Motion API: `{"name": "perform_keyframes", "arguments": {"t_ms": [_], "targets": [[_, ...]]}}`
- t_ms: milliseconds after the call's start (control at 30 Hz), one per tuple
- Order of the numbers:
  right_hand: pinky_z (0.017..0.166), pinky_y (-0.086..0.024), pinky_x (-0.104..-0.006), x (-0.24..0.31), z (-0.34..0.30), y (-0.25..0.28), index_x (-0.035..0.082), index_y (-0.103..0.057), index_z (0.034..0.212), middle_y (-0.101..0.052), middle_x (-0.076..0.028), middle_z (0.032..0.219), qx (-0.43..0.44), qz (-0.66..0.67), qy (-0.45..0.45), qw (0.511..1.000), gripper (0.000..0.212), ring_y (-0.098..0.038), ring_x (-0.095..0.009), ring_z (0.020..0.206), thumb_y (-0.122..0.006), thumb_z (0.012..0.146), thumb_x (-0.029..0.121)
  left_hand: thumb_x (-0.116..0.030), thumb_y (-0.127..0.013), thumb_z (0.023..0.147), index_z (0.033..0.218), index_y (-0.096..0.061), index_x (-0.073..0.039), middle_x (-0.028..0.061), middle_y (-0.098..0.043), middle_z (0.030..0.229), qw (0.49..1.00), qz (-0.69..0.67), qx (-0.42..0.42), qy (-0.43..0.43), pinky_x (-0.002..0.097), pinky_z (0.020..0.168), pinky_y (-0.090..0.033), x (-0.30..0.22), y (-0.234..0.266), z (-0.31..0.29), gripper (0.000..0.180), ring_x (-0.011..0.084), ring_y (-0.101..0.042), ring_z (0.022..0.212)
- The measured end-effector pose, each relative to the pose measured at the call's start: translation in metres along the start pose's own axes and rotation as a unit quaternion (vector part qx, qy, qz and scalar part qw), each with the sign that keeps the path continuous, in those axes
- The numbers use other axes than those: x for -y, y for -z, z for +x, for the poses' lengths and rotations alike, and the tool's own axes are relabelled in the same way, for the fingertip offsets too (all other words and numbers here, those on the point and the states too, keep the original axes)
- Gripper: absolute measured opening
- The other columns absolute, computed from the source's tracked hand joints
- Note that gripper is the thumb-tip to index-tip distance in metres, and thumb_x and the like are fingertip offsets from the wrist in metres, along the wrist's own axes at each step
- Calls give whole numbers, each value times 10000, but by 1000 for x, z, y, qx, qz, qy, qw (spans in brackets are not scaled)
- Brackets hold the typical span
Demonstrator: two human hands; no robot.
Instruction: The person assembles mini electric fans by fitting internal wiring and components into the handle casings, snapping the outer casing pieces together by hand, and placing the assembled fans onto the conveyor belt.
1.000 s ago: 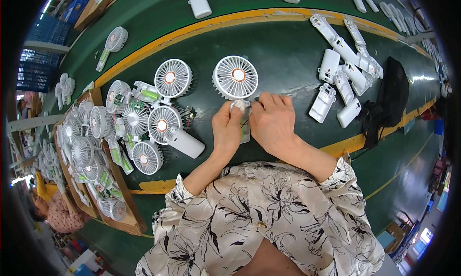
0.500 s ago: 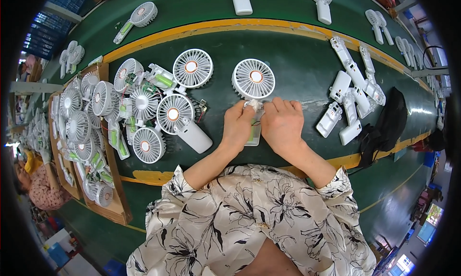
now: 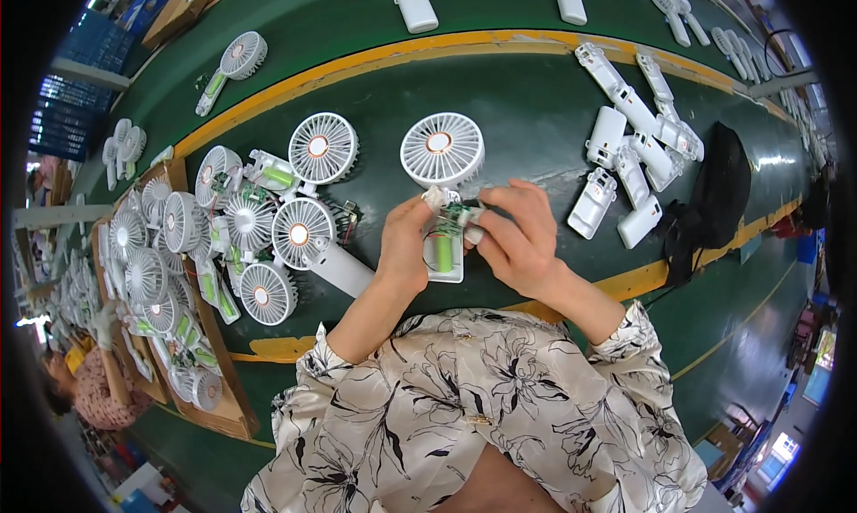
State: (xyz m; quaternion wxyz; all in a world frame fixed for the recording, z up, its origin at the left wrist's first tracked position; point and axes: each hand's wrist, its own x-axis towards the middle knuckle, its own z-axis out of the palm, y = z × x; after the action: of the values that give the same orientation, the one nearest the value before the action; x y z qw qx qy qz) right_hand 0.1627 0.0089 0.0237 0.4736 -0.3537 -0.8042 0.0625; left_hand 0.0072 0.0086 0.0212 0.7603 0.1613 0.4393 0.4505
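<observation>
A white handheld fan lies on the green bench in front of me, its round head pointing away. Its handle is uncovered and holds a green battery. My left hand is closed on the neck and left side of the handle, with white wrapping at a fingertip. A small green circuit board sits tilted at the top of the handle. My right hand pinches the board's right edge between thumb and fingers. Its fingertips partly hide the board.
Several fans and open handles crowd a wooden tray at left, with more piled beside it. White handle covers lie scattered at right, near a black cloth bag. More fans sit beyond the yellow edge. A co-worker is at far left.
My right hand has drawn slightly back from the fan's neck, and the circuit board and battery now show between my hands. The whole view has shifted, moving the fan leftward in the picture.
</observation>
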Motion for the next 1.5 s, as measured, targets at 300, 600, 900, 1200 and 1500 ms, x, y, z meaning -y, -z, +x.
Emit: {"name": "perform_keyframes", "arguments": {"t_ms": [300,600,900,1200,1500], "targets": [[793,-372,-399,-13,13,4,27,-509,769,-525,-79,910,44,47,-50,997,237,-510,-258,807,-628,564,32,-56,-307,809,952,-481,58,185,-582,765,991,79,34,105,363,487,-524,10,-9,-4,252,276,-602,563],[836,-357,-370,-20,29,21,9,-532,763,-539,-82,913,216,154,-74,961,198,-507,-271,899,-598,578,-18,-65,-280,863,994,-473,59,187,-589,736,973,132,81,173,324,498,-490,6,2,-11,264,253,-593,559],[867,-327,-393,-13,23,12,18,-565,733,-532,-55,899,217,205,-121,947,124,-503,-241,892,-579,611,-2,-73,-310,862,985,-470,61,194,-587,746,979,98,81,160,331,506,-491,4,6,-12,243,271,-592,564],[933,-295,-511,2,-5,-1,55,-559,688,-565,-50,895,25,-6,75,997,155,-546,-230,885,-595,538,69,-119,-407,868,1011,-528,23,83,-588,875,997,-43,-35,49,270,632,-487,6,-5,-12,234,157,-587,722],[945,-276,-529,-1,-13,-3,42,-567,673,-572,-40,784,43,-10,84,995,108,-566,-207,849,-591,571,69,-155,-432,873,1021,-542,-3,42,-577,899,999,-13,-14,34,239,646,-471,8,-2,-13,239,101,-561,769]]}}
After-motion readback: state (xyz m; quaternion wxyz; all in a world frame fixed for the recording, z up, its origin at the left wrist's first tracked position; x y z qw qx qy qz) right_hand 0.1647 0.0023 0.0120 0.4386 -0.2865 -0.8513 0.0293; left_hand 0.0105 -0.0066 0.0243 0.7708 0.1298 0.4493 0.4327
